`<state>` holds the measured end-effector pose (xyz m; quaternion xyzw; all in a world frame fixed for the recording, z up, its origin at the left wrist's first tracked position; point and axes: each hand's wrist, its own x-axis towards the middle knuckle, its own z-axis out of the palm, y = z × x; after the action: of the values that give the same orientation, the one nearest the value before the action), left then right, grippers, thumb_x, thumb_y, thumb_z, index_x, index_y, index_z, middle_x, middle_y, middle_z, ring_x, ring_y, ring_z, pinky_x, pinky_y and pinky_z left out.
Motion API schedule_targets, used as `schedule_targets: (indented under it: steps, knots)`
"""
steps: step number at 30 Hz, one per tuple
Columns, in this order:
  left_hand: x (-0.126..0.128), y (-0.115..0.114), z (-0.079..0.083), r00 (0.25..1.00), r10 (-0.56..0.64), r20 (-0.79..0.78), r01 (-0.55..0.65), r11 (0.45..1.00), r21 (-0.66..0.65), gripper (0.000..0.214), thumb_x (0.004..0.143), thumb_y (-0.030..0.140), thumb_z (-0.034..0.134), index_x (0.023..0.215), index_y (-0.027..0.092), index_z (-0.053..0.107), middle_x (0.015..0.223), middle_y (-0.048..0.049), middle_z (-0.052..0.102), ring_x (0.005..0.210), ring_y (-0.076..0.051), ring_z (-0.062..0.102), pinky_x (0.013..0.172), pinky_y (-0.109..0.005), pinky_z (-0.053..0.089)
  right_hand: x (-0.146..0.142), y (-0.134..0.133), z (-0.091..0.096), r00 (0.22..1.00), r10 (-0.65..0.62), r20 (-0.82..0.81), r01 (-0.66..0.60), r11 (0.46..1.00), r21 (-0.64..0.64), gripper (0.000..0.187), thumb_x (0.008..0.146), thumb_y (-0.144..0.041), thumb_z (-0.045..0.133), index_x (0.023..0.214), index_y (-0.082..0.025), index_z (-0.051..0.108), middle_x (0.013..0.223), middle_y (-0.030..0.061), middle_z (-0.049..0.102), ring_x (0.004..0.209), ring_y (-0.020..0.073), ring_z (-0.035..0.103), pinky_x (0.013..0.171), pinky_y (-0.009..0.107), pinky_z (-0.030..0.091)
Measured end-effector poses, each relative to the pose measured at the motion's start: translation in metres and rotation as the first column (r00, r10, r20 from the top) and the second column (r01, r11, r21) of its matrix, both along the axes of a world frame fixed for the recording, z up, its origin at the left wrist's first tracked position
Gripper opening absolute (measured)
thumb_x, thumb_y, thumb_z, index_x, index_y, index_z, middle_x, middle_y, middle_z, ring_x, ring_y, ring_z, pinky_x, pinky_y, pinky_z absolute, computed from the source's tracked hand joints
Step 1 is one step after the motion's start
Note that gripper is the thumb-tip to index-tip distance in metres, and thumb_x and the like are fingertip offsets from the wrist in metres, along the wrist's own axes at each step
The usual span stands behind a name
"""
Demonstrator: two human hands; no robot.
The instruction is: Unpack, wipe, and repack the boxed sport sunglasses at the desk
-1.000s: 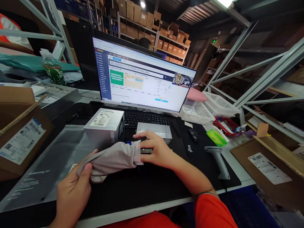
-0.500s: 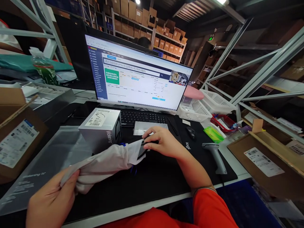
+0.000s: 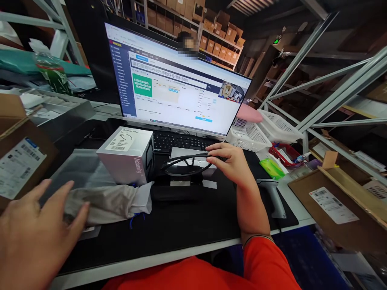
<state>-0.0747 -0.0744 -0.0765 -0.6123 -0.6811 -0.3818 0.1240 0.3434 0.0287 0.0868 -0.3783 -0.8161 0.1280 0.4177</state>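
The right hand is pinching one end of the black glasses, which are hanging above the tabletop, to the right of the grey pouch. The left hand is holding nothing visible, its fingers spreading apart by the pouch's left end; whether they are touching it, I cannot tell. The step seems to be handling the glasses outside the pouch; the next move is likely calling for a light, steady pinch.
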Motion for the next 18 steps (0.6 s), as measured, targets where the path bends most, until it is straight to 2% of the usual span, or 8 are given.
schedule_targets:
  steps: [2,4,6,9,11,13,15,18]
  knots:
    - [0.02,-0.004,0.01,0.995,-0.073,-0.065,0.075,0.997,0.029,0.058,0.102,0.055,0.053,0.137,0.011,0.067,0.156,-0.0304,0.055,0.137,-0.057,0.059,0.112,-0.078,0.05,-0.002,-0.001,-0.001,1.0,0.004,-0.016,-0.004,1.0,-0.002,0.008,0.093,-0.028,0.083,0.092,-0.023,0.089,0.109,0.0082,0.086,0.103,0.025,0.081,0.093,0.036,0.063]
    - [0.031,-0.009,0.006,0.979,-0.169,-0.117,0.175,0.984,0.044,0.051,0.103,0.052,0.052,0.132,0.014,0.068,0.149,-0.0284,0.061,0.129,-0.054,0.065,0.107,-0.074,0.055,-0.003,-0.001,0.0,1.0,0.003,-0.028,-0.003,1.0,-0.008,0.009,0.093,-0.029,0.082,0.091,-0.023,0.089,0.108,0.0082,0.086,0.103,0.0252,0.081,0.092,0.036,0.064]
    - [0.035,-0.012,-0.01,0.952,-0.261,-0.162,0.264,0.964,0.001,0.049,0.103,0.049,0.052,0.14,0.019,0.065,0.155,-0.025,0.058,0.136,-0.051,0.062,0.112,-0.072,0.053,-0.003,-0.001,0.001,0.999,-0.01,-0.037,0.009,1.0,-0.021,0.011,0.093,-0.031,0.081,0.089,-0.024,0.089,0.108,0.0081,0.086,0.102,0.0257,0.081,0.093,0.038,0.064]
    - [0.032,-0.012,-0.047,0.905,-0.37,-0.208,0.338,0.924,-0.177,0.062,0.104,0.048,0.046,0.163,0.029,0.047,0.169,-0.018,0.046,0.152,-0.047,0.05,0.12,-0.071,0.047,-0.003,0.0,0.001,0.998,-0.042,-0.05,0.04,0.999,-0.037,0.013,0.093,-0.034,0.081,0.088,-0.024,0.088,0.108,0.0083,0.086,0.102,0.027,0.081,0.093,0.04,0.064]
    - [0.03,-0.01,-0.068,0.876,-0.426,-0.228,0.353,0.886,-0.299,0.067,0.104,0.054,0.044,0.167,0.032,0.043,0.17,-0.0152,0.045,0.154,-0.047,0.047,0.119,-0.07,0.047,-0.006,0.001,0.0,0.997,-0.051,-0.061,0.048,0.998,-0.046,0.012,0.092,-0.034,0.081,0.088,-0.024,0.088,0.108,0.0087,0.086,0.102,0.0278,0.082,0.091,0.04,0.065]
    - [0.029,-0.008,-0.079,0.861,-0.449,-0.24,0.349,0.863,-0.365,0.068,0.103,0.062,0.043,0.165,0.033,0.046,0.168,-0.014,0.049,0.154,-0.047,0.047,0.12,-0.071,0.047,-0.009,0.002,-0.002,0.996,-0.048,-0.073,0.045,0.998,-0.05,0.011,0.091,-0.033,0.081,0.088,-0.024,0.088,0.107,0.0087,0.086,0.102,0.0281,0.082,0.089,0.04,0.065]
    - [0.029,-0.006,-0.078,0.859,-0.446,-0.251,0.341,0.864,-0.371,0.069,0.103,0.068,0.04,0.161,0.033,0.052,0.165,-0.0144,0.052,0.153,-0.047,0.049,0.12,-0.073,0.044,-0.011,0.002,-0.004,0.995,-0.05,-0.091,0.046,0.998,-0.041,0.01,0.091,-0.031,0.081,0.087,-0.024,0.087,0.105,0.0083,0.087,0.101,0.028,0.082,0.09,0.041,0.065]
    - [0.032,-0.008,-0.058,0.87,-0.435,-0.23,0.357,0.88,-0.313,0.069,0.105,0.071,0.034,0.154,0.03,0.06,0.156,-0.015,0.062,0.142,-0.043,0.061,0.124,-0.071,0.041,-0.011,0.001,-0.003,0.99,-0.067,-0.128,0.065,0.998,-0.018,0.008,0.091,-0.029,0.081,0.087,-0.025,0.087,0.104,0.0078,0.087,0.101,0.0279,0.083,0.092,0.041,0.065]
